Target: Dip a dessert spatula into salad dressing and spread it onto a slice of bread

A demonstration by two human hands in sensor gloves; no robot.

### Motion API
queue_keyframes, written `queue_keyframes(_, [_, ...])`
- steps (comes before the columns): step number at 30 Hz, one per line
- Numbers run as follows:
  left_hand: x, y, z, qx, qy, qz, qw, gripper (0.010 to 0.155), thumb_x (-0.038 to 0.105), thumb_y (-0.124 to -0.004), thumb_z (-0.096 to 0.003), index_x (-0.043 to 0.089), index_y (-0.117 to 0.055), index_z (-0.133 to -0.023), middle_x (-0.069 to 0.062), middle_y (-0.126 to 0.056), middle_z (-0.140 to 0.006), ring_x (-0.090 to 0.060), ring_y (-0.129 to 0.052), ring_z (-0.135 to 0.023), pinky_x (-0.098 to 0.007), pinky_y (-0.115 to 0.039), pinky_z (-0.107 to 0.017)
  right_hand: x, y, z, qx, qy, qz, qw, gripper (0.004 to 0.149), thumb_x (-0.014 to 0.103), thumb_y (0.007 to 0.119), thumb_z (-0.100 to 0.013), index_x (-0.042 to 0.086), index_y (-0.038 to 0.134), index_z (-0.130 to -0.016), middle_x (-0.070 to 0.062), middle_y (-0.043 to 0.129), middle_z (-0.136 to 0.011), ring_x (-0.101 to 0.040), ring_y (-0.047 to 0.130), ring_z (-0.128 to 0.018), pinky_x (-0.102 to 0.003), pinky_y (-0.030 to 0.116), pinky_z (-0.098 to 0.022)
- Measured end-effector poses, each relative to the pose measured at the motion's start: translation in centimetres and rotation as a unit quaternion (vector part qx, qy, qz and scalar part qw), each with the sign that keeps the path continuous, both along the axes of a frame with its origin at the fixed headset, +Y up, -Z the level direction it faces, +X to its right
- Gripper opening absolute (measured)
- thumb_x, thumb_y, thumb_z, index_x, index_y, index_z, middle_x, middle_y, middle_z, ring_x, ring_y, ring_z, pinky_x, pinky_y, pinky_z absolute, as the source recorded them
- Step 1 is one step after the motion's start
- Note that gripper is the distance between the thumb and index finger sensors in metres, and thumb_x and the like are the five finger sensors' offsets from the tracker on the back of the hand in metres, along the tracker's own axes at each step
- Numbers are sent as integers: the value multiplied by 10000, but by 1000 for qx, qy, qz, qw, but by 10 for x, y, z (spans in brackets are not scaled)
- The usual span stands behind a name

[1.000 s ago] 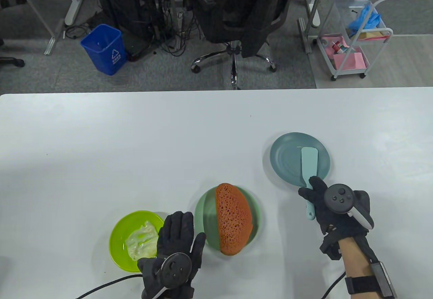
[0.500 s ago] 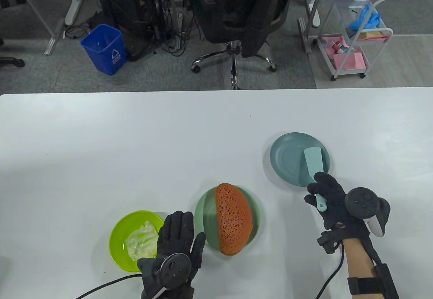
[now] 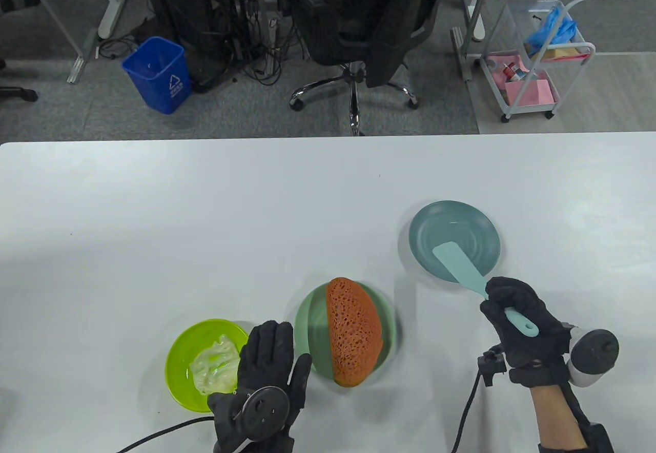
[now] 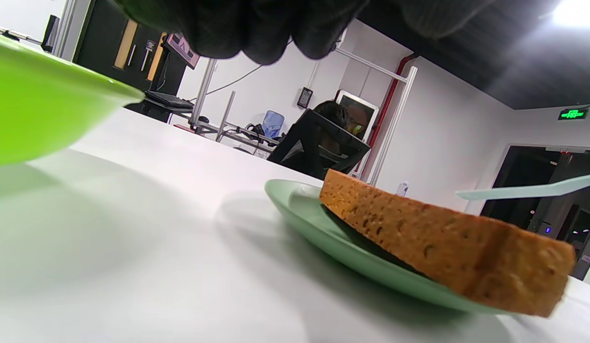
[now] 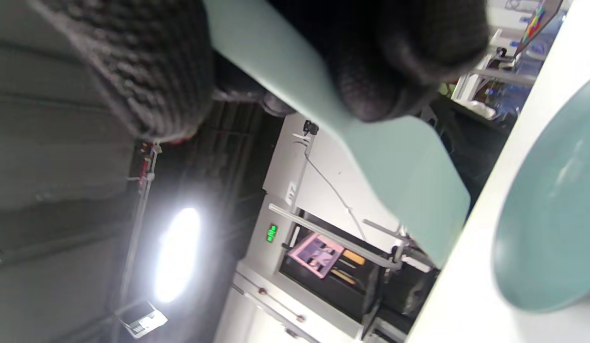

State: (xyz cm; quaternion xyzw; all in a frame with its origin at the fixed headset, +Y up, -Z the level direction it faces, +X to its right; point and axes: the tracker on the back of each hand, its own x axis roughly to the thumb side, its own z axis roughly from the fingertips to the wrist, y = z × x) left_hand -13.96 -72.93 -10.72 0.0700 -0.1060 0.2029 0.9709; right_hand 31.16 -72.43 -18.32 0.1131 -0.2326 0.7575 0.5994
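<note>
Task progress: the pick-up step appears complete. The right hand [image 3: 517, 320] holds the dessert spatula [image 3: 469, 271], with its fingers [image 5: 399, 62] curled round the handle; the handle end protrudes toward the wrist side of the fist. The blade extends forward and to the left of the fingers and hangs over the near rim of the blue plate [image 3: 435, 232]. In the right wrist view the blade is clear of that plate, so the tool is judged to be lifted.

Remaining steps, as judged from the frames: dipping and spreading. The blade shows no visible dressing. The salad dressing [image 3: 215, 366] lies as a pale, creamy mass in the green bowl [image 3: 177, 366], well to the left of the right fingers. The bread slice [image 3: 354, 337] shows a bare, porous, orange-brown upper face with no spread on it.

Left hand [image 3: 266, 376]: its fingers are extended and released, gripping nothing. It rests on the tabletop [image 3: 205, 227] between the green bowl and the green plate [image 3: 307, 330]. The fingertips overlap the bowl's right rim in the table view; contact cannot be confirmed.

Bread slice condition: oval outline, thick edge, browned crust, lying flat across the green plate with its near end overhanging the rim. It lies just to the right of the left fingers and well to the left of the right fingers.
</note>
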Motion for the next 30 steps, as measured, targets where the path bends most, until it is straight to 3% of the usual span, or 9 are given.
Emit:
queue_keyframes(6, [1, 0, 1, 5, -3, 0, 1000, 688, 509, -550, -654, 47, -542, -1164, -295, -519, -1159, -571, -623, -1030, -668, -549, -712, -17, 5, 22, -9, 77, -53, 996, 398, 383, 871, -534, 216, 744, -873, -143, 746, -902, -440, 916, -644, -456, 841, -469])
queue_keyframes(13, [1, 9, 6, 32, -6, -7, 999, 688, 509, -551, -655, 45, -551, -1163, -299, -522, -1159, -576, -624, -1028, -671, -549, -711, -47, -1, 41, -20, 145, -66, 987, 382, 383, 868, -537, 197, 760, -853, -166, 749, -899, -434, 969, -643, -448, 900, -458])
queue_keyframes(22, [-13, 21, 10, 48, 12, -34, 998, 692, 512, -555, -660, 44, -550, -1169, -309, -524, -1162, -587, -625, -1029, -691, -550, -707, -104, 8, 45, -23, 208, -59, 976, 365, 357, 919, -529, 209, 781, -831, -168, 742, -916, -438, 983, -667, -448, 917, -474])
queue_keyframes(30, [-50, 21, 15, 42, 49, -57, 996, 689, 510, -554, -661, 52, -538, -1175, -310, -508, -1169, -591, -613, -1036, -695, -544, -711, -161, 13, 37, -31, 267, -29, 963, 424, 372, 933, -521, 212, 752, -870, -175, 704, -954, -432, 958, -728, -438, 908, -527])
